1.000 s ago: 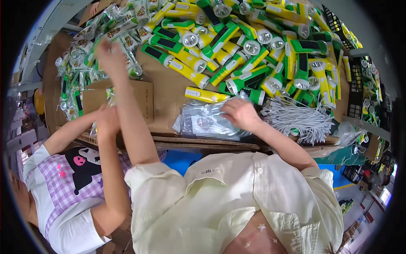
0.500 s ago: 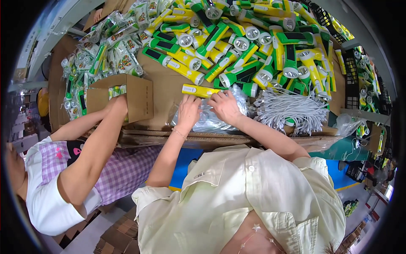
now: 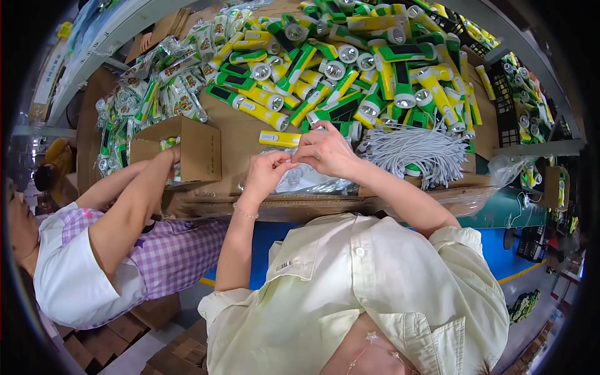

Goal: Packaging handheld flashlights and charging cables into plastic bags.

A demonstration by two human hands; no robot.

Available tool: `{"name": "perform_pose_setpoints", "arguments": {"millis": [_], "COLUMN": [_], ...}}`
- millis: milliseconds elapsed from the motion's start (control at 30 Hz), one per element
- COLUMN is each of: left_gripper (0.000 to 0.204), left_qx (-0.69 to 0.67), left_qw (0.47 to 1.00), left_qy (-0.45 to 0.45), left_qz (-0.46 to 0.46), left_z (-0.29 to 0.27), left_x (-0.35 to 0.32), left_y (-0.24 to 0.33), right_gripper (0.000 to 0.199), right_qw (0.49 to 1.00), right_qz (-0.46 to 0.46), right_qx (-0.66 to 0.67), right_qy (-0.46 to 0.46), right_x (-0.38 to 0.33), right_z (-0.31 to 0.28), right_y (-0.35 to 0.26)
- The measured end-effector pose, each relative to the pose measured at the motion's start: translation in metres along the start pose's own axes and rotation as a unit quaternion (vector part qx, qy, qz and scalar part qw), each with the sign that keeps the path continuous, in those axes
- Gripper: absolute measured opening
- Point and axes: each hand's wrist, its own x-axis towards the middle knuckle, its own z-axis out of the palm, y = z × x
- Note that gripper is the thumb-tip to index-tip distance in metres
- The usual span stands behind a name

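Observation:
My left hand [image 3: 265, 174] and my right hand [image 3: 329, 153] meet over a heap of clear plastic bags [image 3: 319, 181], fingertips pinched together. What lies between the fingertips is too small to make out; it may be the edge of a bag. Just beyond my hands a yellow flashlight [image 3: 279, 139] rests on the cardboard, touched by neither hand. To the right of my right hand sits a bundle of white cables [image 3: 417, 155].
A large pile of green and yellow flashlights [image 3: 337, 69] covers the far side. Bagged flashlights [image 3: 181, 81] lie at the left. Beside me a co-worker's arm [image 3: 134, 197] reaches into an open cardboard box [image 3: 201, 150]. A black crate [image 3: 507, 112] stands at the right.
My hands have come off the flashlight and drawn together nearer to me, fingertips now pinched over the bags. The flashlight stays on the cardboard. The view has shifted slightly.

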Motion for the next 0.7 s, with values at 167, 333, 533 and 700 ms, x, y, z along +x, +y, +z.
{"name": "perform_pose_setpoints", "arguments": {"millis": [167,333,533,700], "left_gripper": [0.02,0.013,0.013,0.017], "left_qx": [-0.005,0.162,0.237,0.152], "left_qw": [1.0,0.985,0.968,0.985], "left_qy": [-0.022,-0.042,-0.019,-0.005], "left_qz": [-0.003,0.037,0.078,0.087], "left_z": [0.008,0.018,0.011,0.009], "left_x": [-0.001,-0.004,-0.017,-0.019], "left_y": [0.018,0.028,0.027,0.018], "right_gripper": [0.01,0.011,0.022,0.021], "right_qw": [1.0,0.994,0.953,0.968], "right_qz": [0.011,-0.011,-0.047,-0.067], "right_qx": [0.014,-0.081,-0.213,-0.178], "right_qy": [-0.026,-0.076,-0.21,-0.161], "right_x": [-0.009,-0.022,-0.038,-0.041], "right_z": [-0.018,-0.028,-0.047,-0.049], "right_y": [0.0,-0.005,-0.004,-0.001]}}
